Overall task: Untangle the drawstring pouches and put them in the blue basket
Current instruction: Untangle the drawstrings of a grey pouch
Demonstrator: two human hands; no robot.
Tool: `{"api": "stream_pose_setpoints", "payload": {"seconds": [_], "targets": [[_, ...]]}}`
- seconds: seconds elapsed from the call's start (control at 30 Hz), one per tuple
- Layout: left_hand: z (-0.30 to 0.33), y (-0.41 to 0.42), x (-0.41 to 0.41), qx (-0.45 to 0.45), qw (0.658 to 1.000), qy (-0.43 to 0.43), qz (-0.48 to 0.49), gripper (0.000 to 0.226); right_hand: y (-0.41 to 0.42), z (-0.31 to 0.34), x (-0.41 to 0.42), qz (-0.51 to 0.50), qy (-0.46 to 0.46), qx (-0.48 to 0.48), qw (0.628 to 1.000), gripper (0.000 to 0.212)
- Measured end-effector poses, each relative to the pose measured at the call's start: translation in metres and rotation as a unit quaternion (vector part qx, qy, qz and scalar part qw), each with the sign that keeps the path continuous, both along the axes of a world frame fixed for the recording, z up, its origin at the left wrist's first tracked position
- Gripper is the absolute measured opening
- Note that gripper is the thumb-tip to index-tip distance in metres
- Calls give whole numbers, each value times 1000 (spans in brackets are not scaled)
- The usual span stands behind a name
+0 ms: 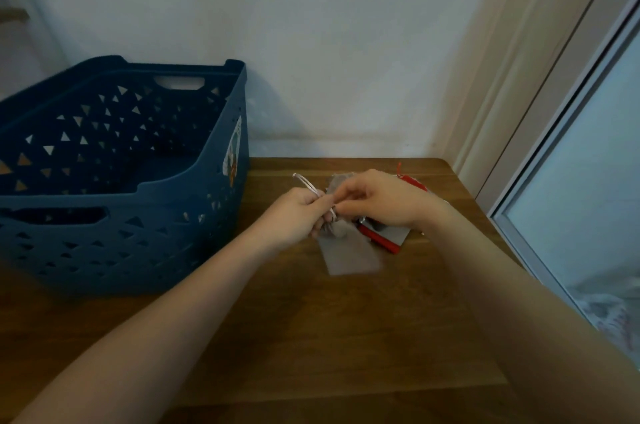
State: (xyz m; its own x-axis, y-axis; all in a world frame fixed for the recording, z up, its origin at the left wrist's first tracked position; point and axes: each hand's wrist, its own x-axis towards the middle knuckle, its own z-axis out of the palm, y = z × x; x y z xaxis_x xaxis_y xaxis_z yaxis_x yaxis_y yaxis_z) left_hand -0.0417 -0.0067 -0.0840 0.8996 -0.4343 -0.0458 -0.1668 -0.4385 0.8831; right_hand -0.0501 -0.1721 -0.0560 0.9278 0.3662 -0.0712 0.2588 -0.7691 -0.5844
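- Left hand (298, 215) curled, pinching a pale string (306, 183).
- Right hand (381, 201) curled, pinching the same knot.
- Grey pouch (349, 255) and red pouch (381, 240) on bench (346, 337), beside blue basket (114, 243).

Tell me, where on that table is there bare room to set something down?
Bare wood lies in front of the grey pouch, between the two forearms, toward the table's near edge. It is crowded further back, where both hands work the cords over the pouches; the blue basket fills the left side.
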Motion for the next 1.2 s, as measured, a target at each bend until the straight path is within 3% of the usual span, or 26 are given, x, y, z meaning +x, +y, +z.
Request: {"api": "stream_pose_setpoints", "payload": {"seconds": [0.13, 0.3, 0.43, 0.53, 0.6, 0.67, 0.77, 0.87, 0.93, 1.03, 1.1, 1.2], "targets": [[0, -1, 0, 21, 1000, -5, 5, 31, -1, 7, 0, 2, -26, -32, 999, 17], [0, 5, 0, -15, 999, 46, 14, 39, 5, 4, -4, -10, -97, 7, 995, 25], [-2, 7, 4, -39, 994, 99, 31, 39, 9, 6, -13, 61, -42, -43, 996, 20], [0, 9, 2, -77, 990, 121, 13, 29, 7, 8, -12, 27, -44, -9, 999, 35], [2, 11, 2, -81, 989, 120, 6, 23, 6, 5, -6, -37, -100, 22, 994, 29], [3, 13, 3, -80, 990, 112, 6, 21, 6, 1, -2, -41, -142, 17, 989, 11], [5, 14, 3, -77, 992, 96, 8, 19, 7, -7, -2, 27, -124, -18, 992, 39], [7, 17, 2, -74, 993, 93, 1, 16, 12, -15, -1, 26, -139, -18, 990, 31], [7, 19, 1, -52, 996, 79, -4, 14, 13, -20, 0, 13, -163, -39, 986, 18], [3, 23, 2, -23, 999, 25, 11, 11, 10, -25, 1, -17, -183, -102, 978, 16], [1, 22, 3, 14, 999, -43, 28, 10, 10, -24, 0, -35, -181, -67, 981, 10], [-5, 18, 7, 153, 970, -183, 54, 7, 15, -22, -1, -34, -153, 2, 988, 13]]}}
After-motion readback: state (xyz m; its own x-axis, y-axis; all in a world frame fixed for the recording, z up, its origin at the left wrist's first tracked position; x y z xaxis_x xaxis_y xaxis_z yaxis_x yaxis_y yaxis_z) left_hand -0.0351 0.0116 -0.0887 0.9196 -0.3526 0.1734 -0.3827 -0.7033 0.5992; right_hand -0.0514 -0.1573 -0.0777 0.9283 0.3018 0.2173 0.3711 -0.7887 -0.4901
